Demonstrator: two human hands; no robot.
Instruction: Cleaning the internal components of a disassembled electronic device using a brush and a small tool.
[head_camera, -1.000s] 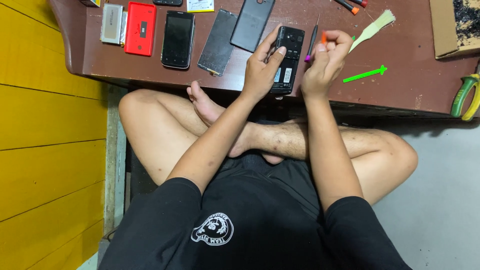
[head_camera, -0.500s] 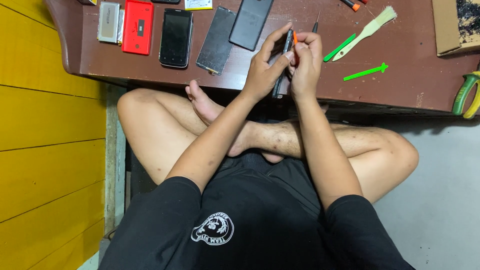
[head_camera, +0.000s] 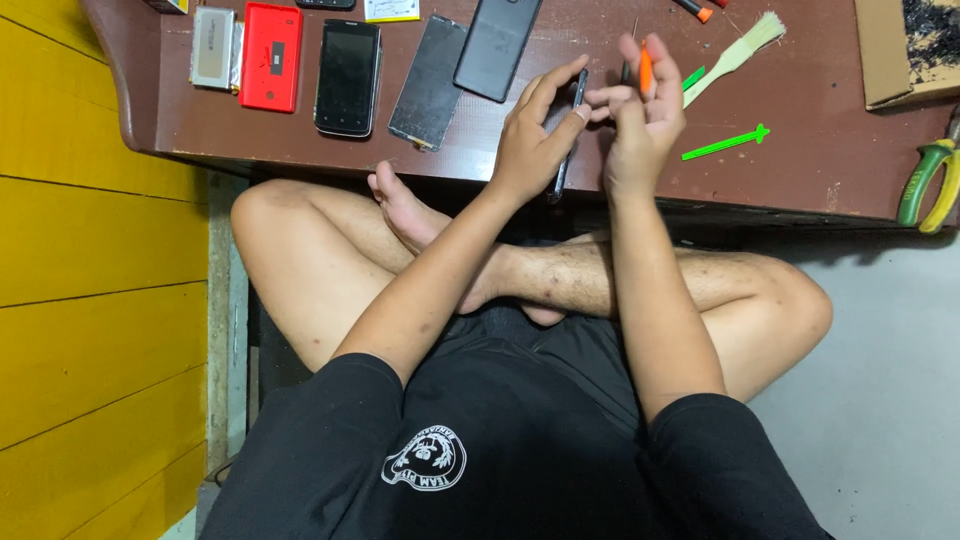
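Phone (head_camera: 572, 125) on edge, gripped by left hand (head_camera: 532, 140) | right hand (head_camera: 640, 125) pinching orange tool (head_camera: 646, 70) | over brown table (head_camera: 800, 170)

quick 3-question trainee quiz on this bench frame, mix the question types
1. True or false: the left hand holds a dark phone turned edge-on.
2. Which tool does the right hand hold? A) pliers B) orange-handled tool C) brush
3. Fill in: the red phone lies on the table between a silver part and a ____ phone.

Key:
1. True.
2. B, the orange-handled tool; the pliers and brush lie untouched.
3. Black; the black phone lies just beside it.
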